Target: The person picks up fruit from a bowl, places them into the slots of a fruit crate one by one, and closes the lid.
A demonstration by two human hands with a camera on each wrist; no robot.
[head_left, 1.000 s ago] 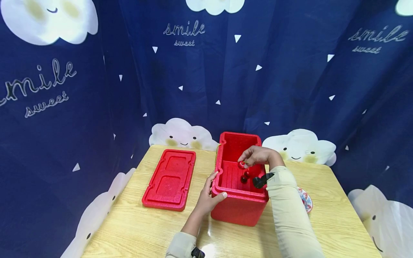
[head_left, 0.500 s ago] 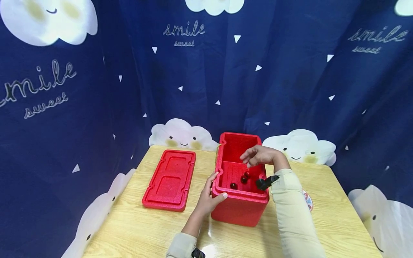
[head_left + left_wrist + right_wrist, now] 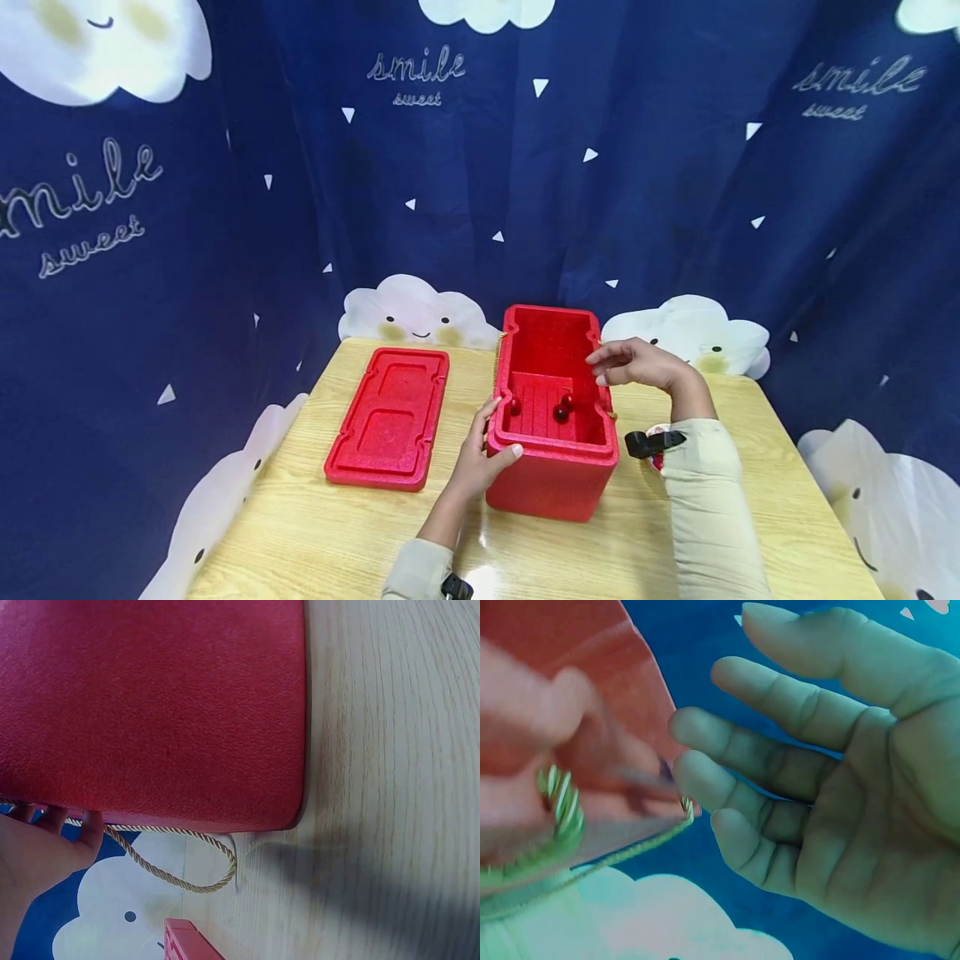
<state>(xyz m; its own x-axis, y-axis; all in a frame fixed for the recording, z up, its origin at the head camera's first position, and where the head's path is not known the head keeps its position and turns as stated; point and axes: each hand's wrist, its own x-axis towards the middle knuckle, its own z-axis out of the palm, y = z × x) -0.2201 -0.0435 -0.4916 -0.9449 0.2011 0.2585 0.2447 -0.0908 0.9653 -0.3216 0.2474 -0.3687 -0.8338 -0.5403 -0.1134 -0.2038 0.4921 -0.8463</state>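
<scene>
A red foam box point(image 3: 551, 482) stands uncovered on the table. Its near left corner is gripped by my left hand point(image 3: 477, 460), thumb on the front and fingers along the left side. In the left wrist view those fingers point(image 3: 91, 829) lie against the box wall by a gold cord point(image 3: 176, 880). Inside are a dark cherry point(image 3: 561, 412), a redder cherry point(image 3: 567, 401) beside it and another cherry point(image 3: 515, 406) at the left wall. Above the right rim is my right hand point(image 3: 651, 367), fingers loosely bent and apart, holding nothing, as the right wrist view confirms.
The box's red lid point(image 3: 387, 419) lies flat on the table to the left. Right of the box, a small patterned plate point(image 3: 658, 429) with red items on it is partly hidden by my right wrist. A dark blue curtain point(image 3: 450, 167) hangs behind the table point(image 3: 300, 533).
My right hand has let go of a cherry into the box, and this cherry has rolled to the left wall. The hand has then moved right, over the rim. My left hand stays put.
</scene>
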